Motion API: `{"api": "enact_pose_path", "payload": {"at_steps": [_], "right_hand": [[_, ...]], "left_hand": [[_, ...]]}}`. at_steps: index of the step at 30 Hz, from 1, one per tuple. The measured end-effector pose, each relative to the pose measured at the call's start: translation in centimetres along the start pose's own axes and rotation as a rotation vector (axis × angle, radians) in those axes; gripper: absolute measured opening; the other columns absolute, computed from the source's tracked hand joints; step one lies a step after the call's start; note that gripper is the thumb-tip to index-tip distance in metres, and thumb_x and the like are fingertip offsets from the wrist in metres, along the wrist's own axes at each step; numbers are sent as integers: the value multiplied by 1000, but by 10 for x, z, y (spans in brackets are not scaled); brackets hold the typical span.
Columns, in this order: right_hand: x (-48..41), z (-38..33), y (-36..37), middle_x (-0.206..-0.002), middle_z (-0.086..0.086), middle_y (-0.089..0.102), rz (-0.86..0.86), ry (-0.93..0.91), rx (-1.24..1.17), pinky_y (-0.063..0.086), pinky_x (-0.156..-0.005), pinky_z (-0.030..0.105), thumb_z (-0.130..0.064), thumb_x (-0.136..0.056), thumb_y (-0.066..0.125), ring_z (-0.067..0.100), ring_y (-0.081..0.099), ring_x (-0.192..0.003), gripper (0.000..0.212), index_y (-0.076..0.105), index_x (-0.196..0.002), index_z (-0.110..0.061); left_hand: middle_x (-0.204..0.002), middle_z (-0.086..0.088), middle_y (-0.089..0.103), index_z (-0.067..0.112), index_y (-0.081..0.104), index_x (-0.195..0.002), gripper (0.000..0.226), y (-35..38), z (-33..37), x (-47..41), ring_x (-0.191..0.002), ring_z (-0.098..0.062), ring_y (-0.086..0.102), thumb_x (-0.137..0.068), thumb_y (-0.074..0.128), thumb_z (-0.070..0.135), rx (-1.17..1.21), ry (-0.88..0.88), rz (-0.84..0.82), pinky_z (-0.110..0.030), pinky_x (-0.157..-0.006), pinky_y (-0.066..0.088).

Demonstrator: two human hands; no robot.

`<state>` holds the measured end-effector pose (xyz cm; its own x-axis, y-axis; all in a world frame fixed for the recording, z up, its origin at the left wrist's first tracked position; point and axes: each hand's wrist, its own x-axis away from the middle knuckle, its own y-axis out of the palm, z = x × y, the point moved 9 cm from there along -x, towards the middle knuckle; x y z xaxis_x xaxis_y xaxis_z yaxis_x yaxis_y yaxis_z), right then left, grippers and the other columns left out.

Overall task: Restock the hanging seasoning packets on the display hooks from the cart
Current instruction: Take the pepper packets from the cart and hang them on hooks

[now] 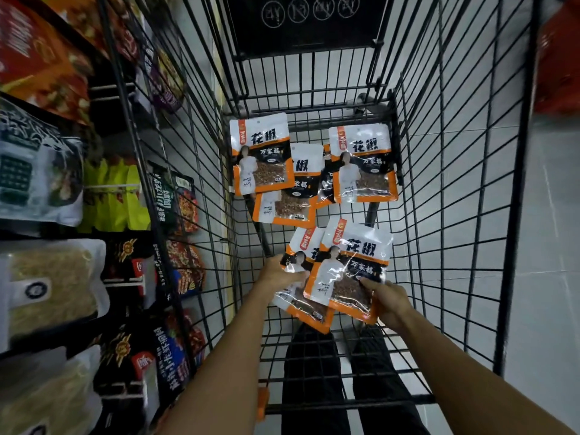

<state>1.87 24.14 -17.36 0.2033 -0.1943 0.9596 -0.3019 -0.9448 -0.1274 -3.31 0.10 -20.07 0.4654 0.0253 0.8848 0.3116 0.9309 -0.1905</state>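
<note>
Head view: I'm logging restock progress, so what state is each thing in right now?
Left hand, gripping the lower packet by its left edge.
Right hand, gripping the upper packet at its lower right.
Lower packet, held, partly under the upper one.
Upper packet, held, overlapping the lower one.
Loose packets, lying overlapped at the cart's far end.
Cart, holding the packets.
</note>
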Motion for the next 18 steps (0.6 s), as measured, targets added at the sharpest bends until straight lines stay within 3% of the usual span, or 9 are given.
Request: {"api": "enact_pose_path", "payload": {"at_steps": [3, 8, 11, 14, 18], "right_hand": [[6, -2, -2, -109, 26, 65, 0, -7, -18, 49, -92, 57, -5, -79, 72, 42, 63, -103, 41, 58, -116, 5], [24, -12, -9, -109, 28, 65, -2, -39, -20, 48, -93, 59, -1, -76, 74, 41, 63, -98, 38, 62, -112, 5], [42, -27, -8, -107, 26, 65, -52, -93, -34, 50, -89, 54, 2, -79, 70, 37, 64, -89, 23, 63, -100, 2], [67, -51, -7, -108, 25, 65, -90, -199, -15, 53, -84, 48, 4, -80, 68, 34, 65, -86, 34, 60, -112, 5], [110, -86, 0, -102, 20, 69, -207, -336, 34, 56, -76, 41, 0, -80, 68, 31, 67, -89, 23, 62, -102, -2]], "left_hand": [[-78, 1, 67, 14, 68, -82, 16, 4, -1, 4, -72, -13, 63, -73, 81, 16, 6, -1, -12, -22, -63, 52], [-83, -9, 67, 14, 64, -71, 16, -8, 7, 24, -80, -19, 63, -73, 80, 11, 18, 29, 49, -36, -77, 53], [-81, -9, 64, 11, 64, -73, 16, -21, 13, 48, -78, -19, 60, -75, 79, 11, 53, 77, 112, -30, -69, 47], [-81, -12, 63, 2, 66, -84, 15, -39, 29, 83, -78, -19, 57, -76, 77, 8, 120, 171, 241, -29, -68, 42], [-60, -7, 56, 6, 57, -69, 20, -63, 59, 135, -54, -12, 53, -80, 73, 5, 201, 285, 410, -18, -47, 40]]}}
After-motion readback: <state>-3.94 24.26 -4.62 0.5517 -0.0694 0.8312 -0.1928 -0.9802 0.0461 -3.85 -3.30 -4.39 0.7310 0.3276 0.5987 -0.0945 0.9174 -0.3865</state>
